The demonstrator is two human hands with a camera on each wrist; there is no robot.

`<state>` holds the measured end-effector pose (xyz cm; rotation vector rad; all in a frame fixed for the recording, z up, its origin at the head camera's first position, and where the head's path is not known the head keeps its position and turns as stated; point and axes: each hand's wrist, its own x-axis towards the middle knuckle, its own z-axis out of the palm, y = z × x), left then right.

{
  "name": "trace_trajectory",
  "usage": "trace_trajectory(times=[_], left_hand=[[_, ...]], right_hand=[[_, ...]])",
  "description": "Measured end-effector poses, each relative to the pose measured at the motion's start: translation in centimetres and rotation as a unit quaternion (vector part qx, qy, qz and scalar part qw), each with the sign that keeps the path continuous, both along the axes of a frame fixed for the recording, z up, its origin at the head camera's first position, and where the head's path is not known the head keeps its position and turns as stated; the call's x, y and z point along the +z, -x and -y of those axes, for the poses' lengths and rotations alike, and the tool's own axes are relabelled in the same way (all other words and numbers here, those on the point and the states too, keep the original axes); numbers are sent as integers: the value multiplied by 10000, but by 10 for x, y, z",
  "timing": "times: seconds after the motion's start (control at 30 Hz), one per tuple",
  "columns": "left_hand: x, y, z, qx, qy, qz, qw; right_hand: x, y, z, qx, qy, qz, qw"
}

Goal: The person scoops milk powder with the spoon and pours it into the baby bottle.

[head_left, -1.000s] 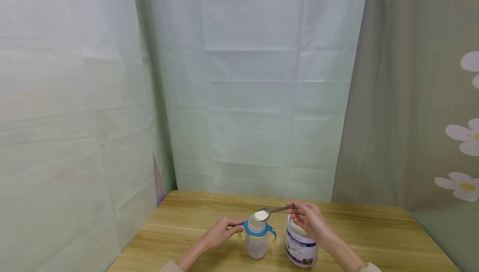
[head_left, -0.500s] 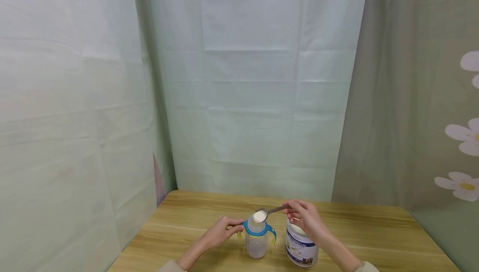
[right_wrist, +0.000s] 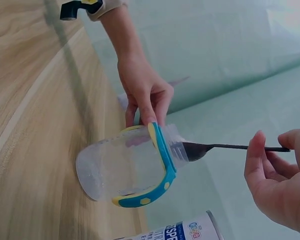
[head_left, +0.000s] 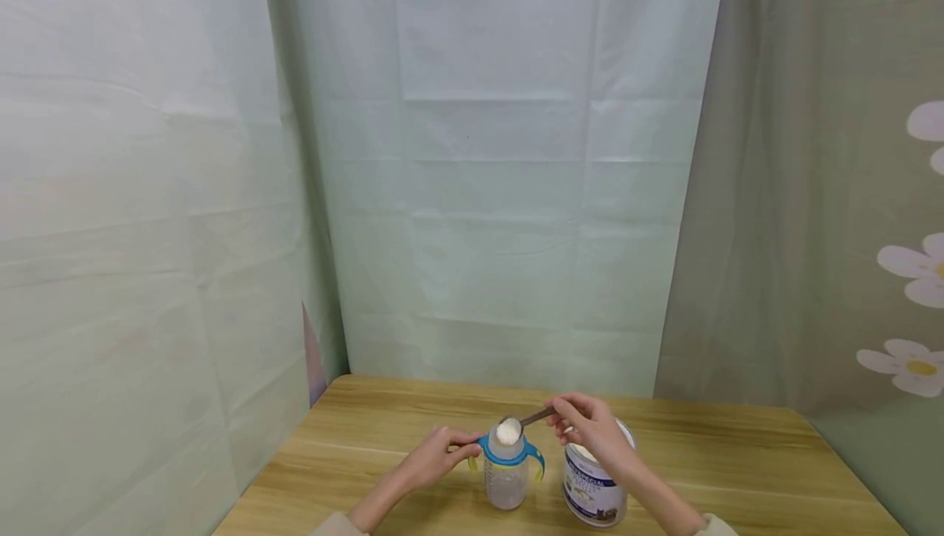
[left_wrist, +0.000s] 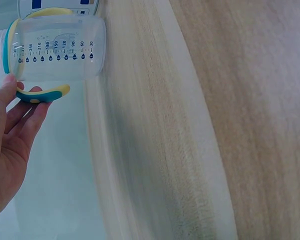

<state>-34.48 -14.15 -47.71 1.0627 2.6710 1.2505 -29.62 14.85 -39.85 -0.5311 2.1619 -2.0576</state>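
A clear baby bottle point(head_left: 506, 487) with blue-and-yellow handles stands uncapped on the table. Its left handle is pinched between the thumb and fingers of my left hand point(head_left: 431, 460); the left wrist view shows this grip on the handle point(left_wrist: 42, 96) and printed measuring marks on the bottle's side. My right hand point(head_left: 593, 429) pinches the end of a dark spoon point(head_left: 537, 416). White powder point(head_left: 508, 431) heaps the spoon's bowl, which is at the bottle's mouth. In the right wrist view the bowl point(right_wrist: 194, 151) meets the threaded neck.
An open white-and-blue tin point(head_left: 594, 497) of pale powder stands right of the bottle, partly under my right forearm. The wooden table point(head_left: 398, 405) is bounded by pale cloth curtains point(head_left: 501, 274) at the back and sides.
My right hand has moved left, bringing the spoon's bowl left and down over the bottle's mouth. More of the tin's rim shows. The left hand and the bottle have stayed put.
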Motion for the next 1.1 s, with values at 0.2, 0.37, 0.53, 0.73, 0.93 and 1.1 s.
trace_trajectory(times=[0.2, 0.37, 0.53, 0.73, 0.93, 1.1], left_hand=[[0, 0, 0, 15, 8, -30, 10000], [1, -1, 0, 60, -15, 72, 10000], [3, -1, 0, 22, -14, 115, 9999], [3, -1, 1, -71, -85, 102, 9999], [3, -1, 0, -112, -185, 138, 9997], [2, 0, 1, -120, -137, 38, 9998]], right_hand=[[-1, -2, 3, 186, -315, -390, 9986], [-2, -4, 5, 422, -678, -829, 9934], [0, -7, 6, 763, -935, -1127, 9863], [1, -11, 8, 982, -1202, -1259, 9798], [1, -15, 10, 1214, -1470, -1458, 9708], [2, -19, 12, 1257, -1581, -1625, 9658]])
